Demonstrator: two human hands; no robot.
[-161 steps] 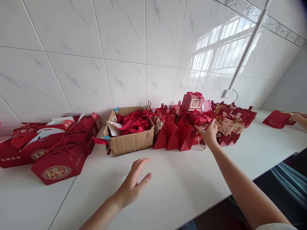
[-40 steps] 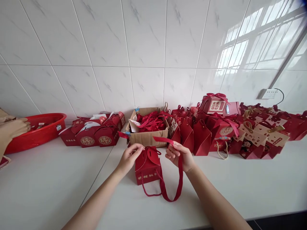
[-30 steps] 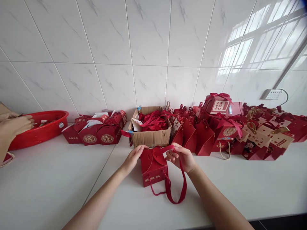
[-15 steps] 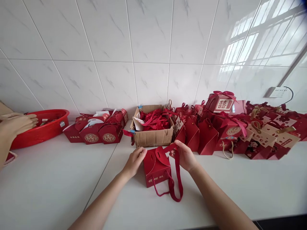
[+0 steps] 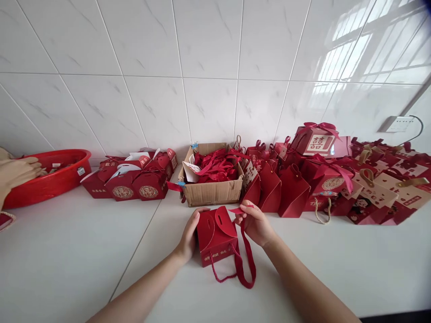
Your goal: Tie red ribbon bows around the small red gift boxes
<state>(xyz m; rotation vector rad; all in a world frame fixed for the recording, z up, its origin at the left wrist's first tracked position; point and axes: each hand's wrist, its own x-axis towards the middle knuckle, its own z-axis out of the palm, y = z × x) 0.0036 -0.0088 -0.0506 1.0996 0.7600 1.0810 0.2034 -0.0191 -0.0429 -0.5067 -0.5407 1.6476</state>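
Note:
A small red gift box [image 5: 217, 233] stands on the white table in front of me, its slotted top flaps folded over and a twisted red cord handle [image 5: 218, 279] hanging at its front. Against its left side rests my left hand [image 5: 189, 235], thumb near the top edge, steadying it; some fingers are hidden behind the box. My right hand [image 5: 256, 224] is closed in a pinch on a dark red ribbon [image 5: 249, 258]. One short end sticks out leftward above the box, and the rest loops down beside it to the table.
Behind the gift box sits a cardboard box [image 5: 213, 194] full of red ribbons. Finished red boxes [image 5: 139, 186] stand to the left, with many gift bags [image 5: 294, 193] to the right. At far left, another person's hand [image 5: 23, 172] reaches into a red basin [image 5: 50, 188].
My left hand has shifted from the box's top corner down around its left side. The right hand still pinches the ribbon, its end now pointing left. The view has tilted slightly.

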